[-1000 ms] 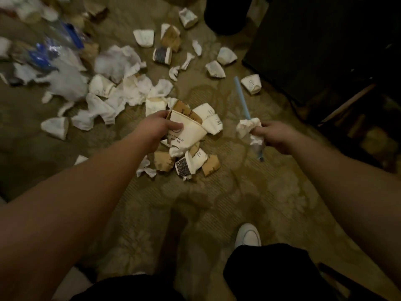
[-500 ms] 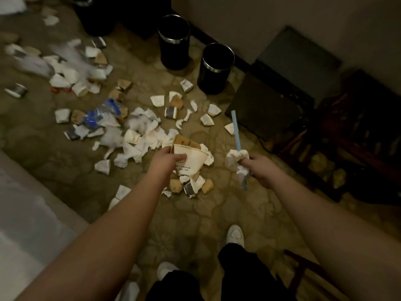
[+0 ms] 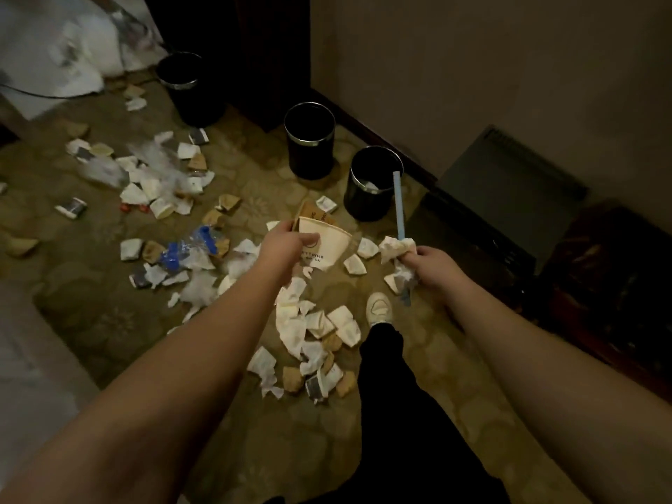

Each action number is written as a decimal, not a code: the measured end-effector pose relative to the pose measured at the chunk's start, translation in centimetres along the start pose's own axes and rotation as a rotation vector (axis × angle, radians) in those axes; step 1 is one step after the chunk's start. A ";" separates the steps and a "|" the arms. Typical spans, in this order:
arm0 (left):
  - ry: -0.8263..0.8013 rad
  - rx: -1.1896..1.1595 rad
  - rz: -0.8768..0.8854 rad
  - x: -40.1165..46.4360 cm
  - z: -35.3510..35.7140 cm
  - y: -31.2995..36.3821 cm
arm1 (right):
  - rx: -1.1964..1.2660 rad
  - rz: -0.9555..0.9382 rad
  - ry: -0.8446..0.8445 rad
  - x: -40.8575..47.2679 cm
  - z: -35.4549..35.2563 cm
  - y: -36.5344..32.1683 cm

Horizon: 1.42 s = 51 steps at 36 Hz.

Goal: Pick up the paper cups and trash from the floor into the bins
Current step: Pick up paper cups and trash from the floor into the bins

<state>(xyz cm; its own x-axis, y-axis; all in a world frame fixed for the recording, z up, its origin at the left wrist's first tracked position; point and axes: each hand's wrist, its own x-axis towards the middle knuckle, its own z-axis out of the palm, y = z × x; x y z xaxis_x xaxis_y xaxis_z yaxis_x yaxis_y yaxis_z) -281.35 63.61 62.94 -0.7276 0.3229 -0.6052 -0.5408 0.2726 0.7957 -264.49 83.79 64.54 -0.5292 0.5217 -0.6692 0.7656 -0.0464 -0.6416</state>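
- Left hand (image 3: 287, 241): fingers curling around and gripping nested paper cups (image 3: 323, 241), holding them above the carpet (image 3: 254, 431).
- Right hand (image 3: 432, 265): fingers gripping crumpled tissue (image 3: 394, 245) and a blue straw (image 3: 398, 201).
- Three black bins (image 3: 309, 143) are standing by the wall (image 3: 472, 67); the nearest bin (image 3: 374, 183) is sitting just beyond the hands.
- Crushed cups and paper scraps (image 3: 312, 332) are lying scattered across the carpet.
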 end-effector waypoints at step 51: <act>0.183 0.178 -0.147 61.8 29.3 0.1 | -0.340 -0.120 0.038 70.5 -3.5 -10.8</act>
<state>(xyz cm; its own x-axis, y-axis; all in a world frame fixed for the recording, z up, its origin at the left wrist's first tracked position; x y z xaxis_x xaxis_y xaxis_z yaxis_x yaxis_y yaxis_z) -314.03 110.16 24.88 -0.7195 0.1035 -0.6868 -0.5756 0.4645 0.6730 -308.79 124.07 25.59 -0.6137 0.5377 -0.5782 0.7800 0.2997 -0.5493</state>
